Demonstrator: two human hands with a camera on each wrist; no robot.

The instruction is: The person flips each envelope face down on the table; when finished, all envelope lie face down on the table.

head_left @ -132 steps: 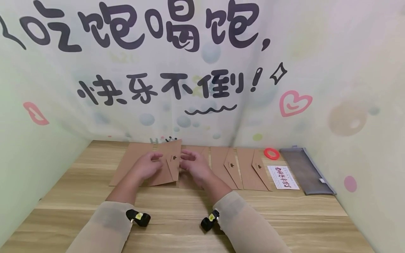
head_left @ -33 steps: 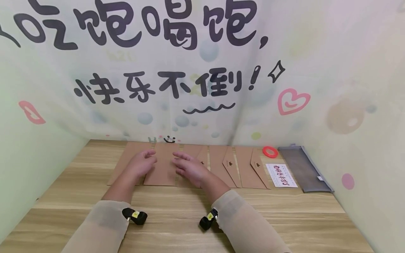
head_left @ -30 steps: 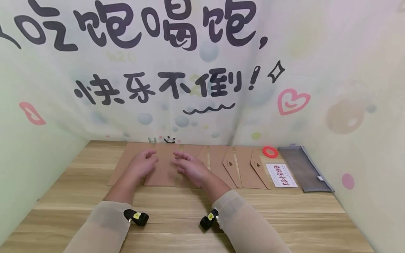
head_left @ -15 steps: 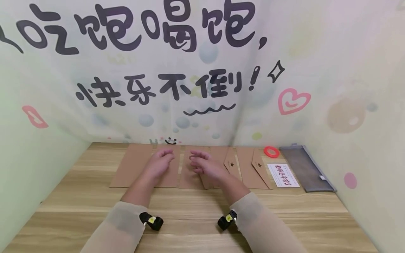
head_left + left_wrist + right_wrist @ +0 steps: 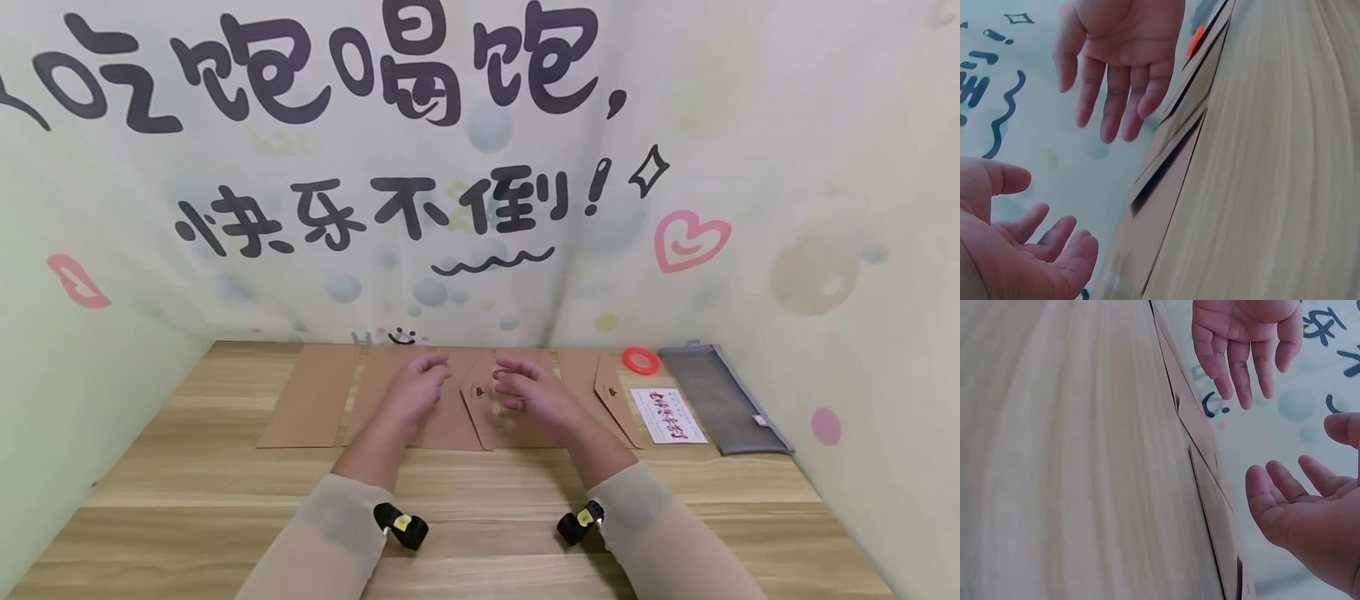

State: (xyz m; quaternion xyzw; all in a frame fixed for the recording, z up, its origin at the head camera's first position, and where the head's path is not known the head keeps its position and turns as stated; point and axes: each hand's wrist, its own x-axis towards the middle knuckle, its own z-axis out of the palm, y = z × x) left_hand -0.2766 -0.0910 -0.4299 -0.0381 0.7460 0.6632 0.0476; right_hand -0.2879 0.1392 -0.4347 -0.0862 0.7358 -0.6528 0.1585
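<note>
A row of several kraft-paper envelopes lies flat along the back of the wooden table. My left hand [image 5: 415, 396] hovers over the row between the second envelope [image 5: 375, 375] and the third envelope [image 5: 477, 408], which shows its pointed flap and a small crown print. Over the fourth envelope [image 5: 528, 437] is my right hand [image 5: 542, 398], hiding much of it. Both hands are empty, fingers loosely bent and palms facing each other, as the left wrist view also shows. Beyond them lie the leftmost envelope [image 5: 309, 400] and the rightmost envelope [image 5: 592, 392].
Right of the envelopes are a red ring [image 5: 641, 361], a white card [image 5: 667, 416] with red writing and a grey mesh zip pouch [image 5: 723, 404]. A printed curtain [image 5: 375, 275] hangs right behind the row. The bare table top [image 5: 480, 492] spreads in front.
An envelope that my hands held raised 4.4 seconds ago now lies flat, second in the row. Since then both hands have moved right, empty, from around the second envelope to around the third.
</note>
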